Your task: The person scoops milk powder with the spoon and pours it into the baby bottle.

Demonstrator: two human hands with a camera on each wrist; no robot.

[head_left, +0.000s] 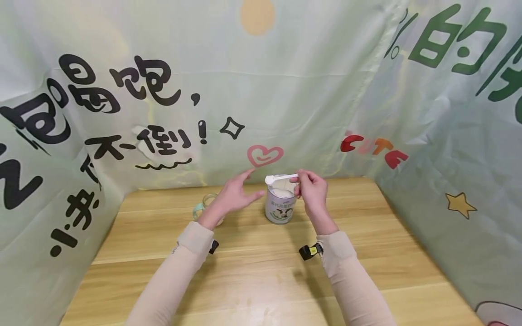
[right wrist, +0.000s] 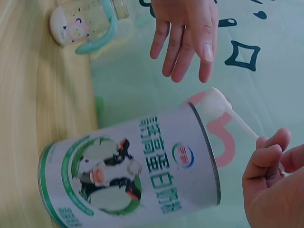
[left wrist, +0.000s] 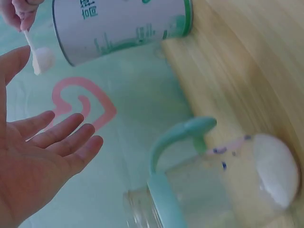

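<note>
Scoop: white (head_left: 280, 178), above the can's open top, between the two hands, its bowl end toward the left.
Right hand: (head_left: 313, 188) pinches the scoop's handle end with curled fingers.
Left hand: (head_left: 236, 194) holds nothing, fingers extended, near the scoop but apart from it.
Can: (head_left: 279, 210) upright, white powder inside.
Bottle: (left wrist: 202, 190) clear with mint handle, beyond the left wrist.
Table: (head_left: 253, 271) wooden, under can and bottle.

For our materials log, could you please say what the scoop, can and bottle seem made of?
Scoop: probably smooth plastic, white and slim-handled. Can: likely metal, printed and satin, given its thin grey rim. Bottle: glass or clear plastic, being see-through; its mint handle looks like opaque plastic.
</note>
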